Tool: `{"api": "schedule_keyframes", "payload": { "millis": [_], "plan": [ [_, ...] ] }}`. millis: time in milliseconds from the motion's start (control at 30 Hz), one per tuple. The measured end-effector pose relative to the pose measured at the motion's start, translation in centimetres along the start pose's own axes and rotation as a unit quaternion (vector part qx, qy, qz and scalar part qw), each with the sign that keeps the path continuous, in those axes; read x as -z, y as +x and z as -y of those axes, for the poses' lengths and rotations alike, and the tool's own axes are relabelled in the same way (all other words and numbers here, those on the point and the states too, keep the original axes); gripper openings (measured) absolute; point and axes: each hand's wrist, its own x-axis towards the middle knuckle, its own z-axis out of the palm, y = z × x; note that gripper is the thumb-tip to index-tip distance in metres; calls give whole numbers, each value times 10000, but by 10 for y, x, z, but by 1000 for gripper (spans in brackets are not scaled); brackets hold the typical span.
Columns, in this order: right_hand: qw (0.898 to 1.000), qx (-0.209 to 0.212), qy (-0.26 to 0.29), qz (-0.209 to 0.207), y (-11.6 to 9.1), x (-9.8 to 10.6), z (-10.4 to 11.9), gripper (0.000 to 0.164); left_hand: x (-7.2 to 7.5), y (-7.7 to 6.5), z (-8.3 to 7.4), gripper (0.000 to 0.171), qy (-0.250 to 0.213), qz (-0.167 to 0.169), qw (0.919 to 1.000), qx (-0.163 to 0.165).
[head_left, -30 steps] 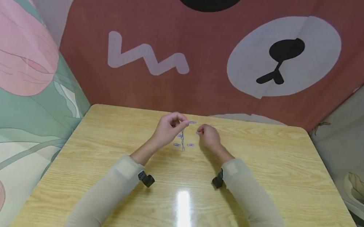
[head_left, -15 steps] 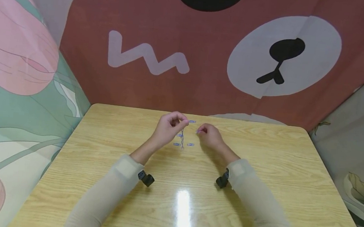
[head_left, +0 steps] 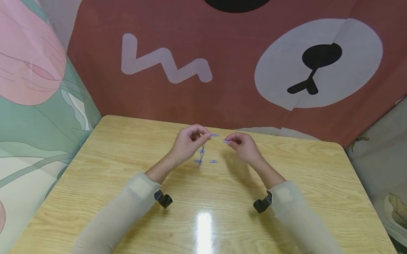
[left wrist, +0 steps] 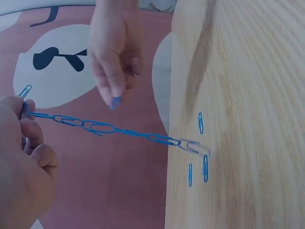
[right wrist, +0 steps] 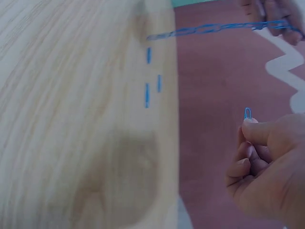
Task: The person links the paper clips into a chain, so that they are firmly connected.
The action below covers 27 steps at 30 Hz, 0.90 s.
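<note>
My left hand (head_left: 190, 143) pinches the top blue paper clip (left wrist: 25, 91) of a chain of linked paper clips (left wrist: 133, 133) between thumb and index finger. The chain hangs down from it, and its bottom end overlaps the loose clips in the head view. To the right, at about the same height, my right hand (head_left: 246, 148) pinches a single blue paper clip (right wrist: 247, 113) by one end. The two hands are apart, with a small gap between the clips they hold. Three loose paper clips (left wrist: 200, 123) lie on the table under the hands.
The wooden table (head_left: 163, 233) reaches back to a cloth backdrop (head_left: 231, 64) with a bear print just behind the hands. Patterned cloth (head_left: 15, 133) hangs at the left side. A small camera sits on each wrist (head_left: 163, 199).
My right hand has risen and moved right, lifting its paper clip from near the table to the left hand's height. The left hand stays nearly still while the chain's lower end swings slightly left.
</note>
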Motion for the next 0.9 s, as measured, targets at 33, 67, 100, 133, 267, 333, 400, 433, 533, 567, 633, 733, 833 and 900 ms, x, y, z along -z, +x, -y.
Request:
{"api": "schedule_keyframes", "payload": {
  "millis": [33, 67, 100, 133, 267, 333, 400, 433, 533, 567, 633, 733, 833, 900],
  "plan": [
    [10000, 31, 28, -34, -2, 3, 3, 14, 0, 0, 0, 7, 18, 2, 10000, -11],
    [10000, 53, 39, -57, -3, 6, 6, 13, 0, 0, 1, 7, 27, 4, 10000, -13],
    [9999, 93, 7, -76, -5, 9, 8, 13, 0, 1, 5, 7, 45, 3, 10000, -4],
    [9999, 124, 3, -87, -6, 12, 10, 13, 0, 1, 9, 8, 62, 3, 10000, 10],
    [9998, 182, 69, -66, -11, 21, 21, 14, -1, 3, 28, 9, 89, -9, 9999, 84],
    [9997, 181, 165, -32, -14, 24, 28, 15, -1, 3, 34, 9, 98, -21, 9999, 94],
    [9995, 201, 251, -17, -17, 27, 36, 15, -1, 3, 37, 10, 87, -29, 9999, 54],
    [9993, 226, 295, -9, -18, 28, 40, 15, -1, 3, 37, 10, 74, -31, 10000, 21],
    [9988, 336, 360, -8, -22, 30, 51, 15, -1, 4, 38, 9, 68, -34, 9999, -86],
    [9986, 369, 390, -19, -23, 30, 54, 14, -1, 4, 37, 9, 72, -28, 9999, -111],
    [9980, 437, 454, -58, -26, 29, 60, 14, -1, 4, 37, 8, 79, -18, 9999, -129],
    [9968, 551, 566, -126, -28, 27, 67, 14, -2, 5, 38, 7, 80, -23, 9999, -134],
    [9957, 634, 655, -144, -29, 25, 71, 13, -4, 5, 39, 8, 108, -55, 9999, -72],
    [9957, 648, 648, -125, -29, 23, 72, 13, -5, 5, 38, 8, 156, -65, 9999, 12]
  ]
}}
